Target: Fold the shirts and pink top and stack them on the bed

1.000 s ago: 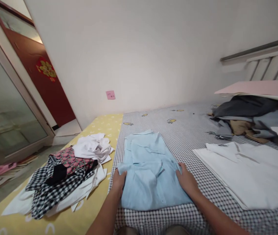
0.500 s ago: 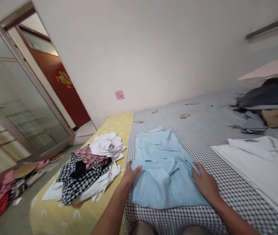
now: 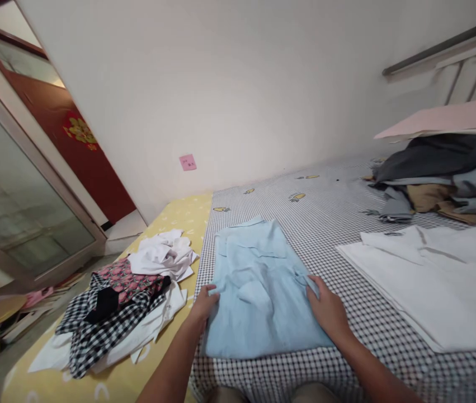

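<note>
**Right hand [image 3: 326, 309] pinched the edge of a pale blue shirt [image 3: 254, 291]**
The shirt lay on the checked bedsheet [image 3: 330, 210], that edge now lifted from earlier; the left hand [image 3: 204, 305] sat on the opposite edge, whether gripping or not impossible to tell.

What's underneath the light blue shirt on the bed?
The light blue shirt lies on a black-and-white checked bedsheet, which shows all around its edges. The folded shirt covers whatever is directly beneath it, so that part cannot be seen.
</note>
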The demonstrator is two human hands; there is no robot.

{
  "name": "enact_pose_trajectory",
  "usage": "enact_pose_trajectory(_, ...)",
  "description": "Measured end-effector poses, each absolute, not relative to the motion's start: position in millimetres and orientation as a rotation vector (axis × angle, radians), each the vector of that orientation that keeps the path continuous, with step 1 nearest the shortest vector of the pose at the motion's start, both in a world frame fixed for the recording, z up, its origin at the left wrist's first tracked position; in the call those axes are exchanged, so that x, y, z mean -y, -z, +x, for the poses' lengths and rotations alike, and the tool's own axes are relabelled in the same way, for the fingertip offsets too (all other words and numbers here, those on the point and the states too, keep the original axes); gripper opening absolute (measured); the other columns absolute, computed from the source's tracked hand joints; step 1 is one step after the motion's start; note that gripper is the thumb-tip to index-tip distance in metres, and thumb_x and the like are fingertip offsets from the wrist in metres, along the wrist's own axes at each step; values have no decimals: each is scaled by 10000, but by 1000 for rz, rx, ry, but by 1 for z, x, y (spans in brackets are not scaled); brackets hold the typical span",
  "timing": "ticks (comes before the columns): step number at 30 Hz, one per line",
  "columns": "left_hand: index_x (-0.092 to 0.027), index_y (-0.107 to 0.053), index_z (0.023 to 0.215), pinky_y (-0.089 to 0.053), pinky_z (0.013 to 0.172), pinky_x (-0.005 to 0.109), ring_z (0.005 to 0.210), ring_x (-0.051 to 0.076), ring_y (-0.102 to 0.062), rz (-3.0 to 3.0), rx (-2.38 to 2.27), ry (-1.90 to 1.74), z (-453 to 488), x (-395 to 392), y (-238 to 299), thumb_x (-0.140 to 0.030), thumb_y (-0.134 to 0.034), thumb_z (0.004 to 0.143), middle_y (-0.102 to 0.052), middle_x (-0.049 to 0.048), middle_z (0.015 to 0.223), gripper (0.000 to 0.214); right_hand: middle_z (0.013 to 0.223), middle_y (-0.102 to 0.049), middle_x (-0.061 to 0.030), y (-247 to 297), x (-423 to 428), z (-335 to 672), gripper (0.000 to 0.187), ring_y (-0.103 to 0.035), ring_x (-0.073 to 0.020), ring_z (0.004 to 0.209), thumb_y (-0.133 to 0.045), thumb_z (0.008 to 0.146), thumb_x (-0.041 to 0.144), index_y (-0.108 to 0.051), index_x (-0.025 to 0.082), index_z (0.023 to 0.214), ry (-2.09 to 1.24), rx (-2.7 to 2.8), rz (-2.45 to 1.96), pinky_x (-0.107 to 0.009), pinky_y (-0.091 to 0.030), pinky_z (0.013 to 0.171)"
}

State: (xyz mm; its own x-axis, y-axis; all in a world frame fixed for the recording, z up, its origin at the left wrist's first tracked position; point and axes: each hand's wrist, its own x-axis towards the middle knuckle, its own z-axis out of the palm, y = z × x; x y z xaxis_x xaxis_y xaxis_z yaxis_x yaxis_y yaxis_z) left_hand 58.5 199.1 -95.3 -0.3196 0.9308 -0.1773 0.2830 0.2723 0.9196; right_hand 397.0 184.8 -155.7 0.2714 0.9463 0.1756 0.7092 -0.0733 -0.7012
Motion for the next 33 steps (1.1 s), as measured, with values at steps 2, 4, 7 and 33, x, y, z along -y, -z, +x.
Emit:
enact_pose_trajectory(2, -207, -570, 1154, -540, 821, 371, 849, 225, -690, 1171, -1813, -1004, 53, -198, 99, -436, -768, 720, -711, 57, 946, 528, 844, -730, -68, 155, -184, 397, 476, -680, -260, 743, -331, 934, 416, -558, 193, 1288, -428, 1481, -1841, -328, -438, 680)
enact_pose_trajectory(4, -201, -532, 1250, -525, 904, 379, 971, 241, -689, 1245, -1857, -953, 50, -198, 100, -431, -724, 774, -710, 101, 1080, 562, 848, -725, -65, 155, -182, 398, 489, -675, -260, 727, -343, 930, 436, -548, 197, 1303, -438, 1442, -1829, -339, -450, 687)
enact_pose_trajectory(7, -166, -489, 1326, -482, 1012, 389, 1140, 259, -650, 1363, -1924, -885, 52, -199, 96, -399, -627, 862, -664, 164, 1250, 537, 993, -723, -81, 155, -182, 397, 527, -676, -263, 768, -378, 917, 471, -512, 207, 1354, -457, 1387, -1772, -373, -490, 729)
enact_pose_trajectory(33, -363, -326, 1538, -155, 1190, 702, 1543, 310, -199, 2465, -1912, -120, 127, -195, 130, -423, -345, 1015, -223, 32, 1661, 527, 1555, -482, -46, 118, -190, 356, 466, -317, -289, 1492, -474, 976, 347, -544, 314, 1435, -464, 2203, -1482, -570, -203, 1217)
